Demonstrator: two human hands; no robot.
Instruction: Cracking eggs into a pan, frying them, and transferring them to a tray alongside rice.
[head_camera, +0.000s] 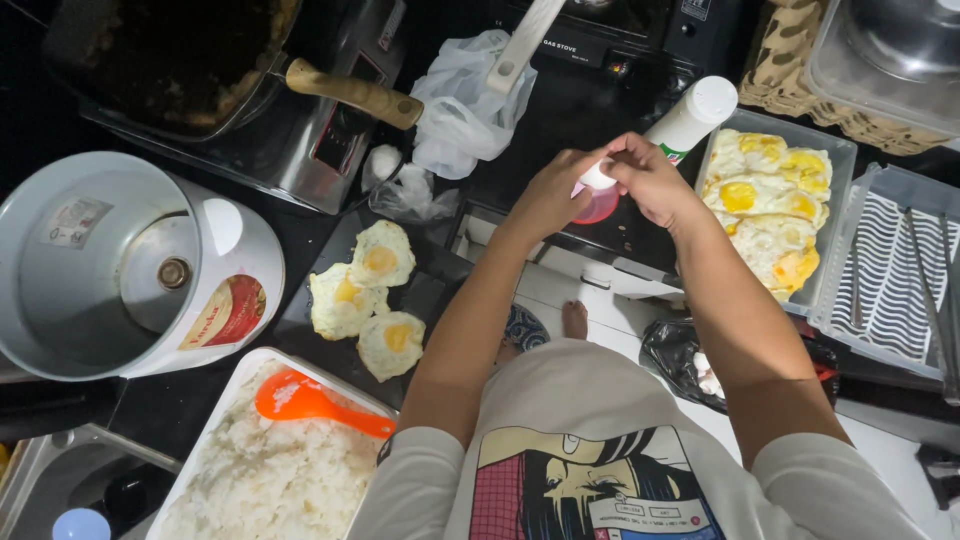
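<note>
I see both hands raised together over the dark worktop (560, 120), in front of the gas stove (610, 30). My right hand (655, 180) is wrapped round the lower part of a white bottle (685, 120), which lies tilted, its flat white end pointing up and to the right. My left hand (550, 195) meets it at the bottle's near end, fingers pinched on a small white piece there; a pink cap (598, 205) shows just below the two hands. Whether the left grip holds the cap itself I cannot tell.

Just right of the bottle stands a clear tray (845, 150) filled with fried eggs (770, 200). Three more eggs (365, 295) lie bare on the worktop to the left of my left forearm, touching one another. Below them sits a white tray (240, 365) of rice with an orange spoon (305, 400) lying on top. A rice cooker (130, 265) stands open at far left. A pan (180, 55) with a wooden handle rests at top left, beside a crumpled plastic bag (465, 100). A rack (895, 275) lies at far right.
</note>
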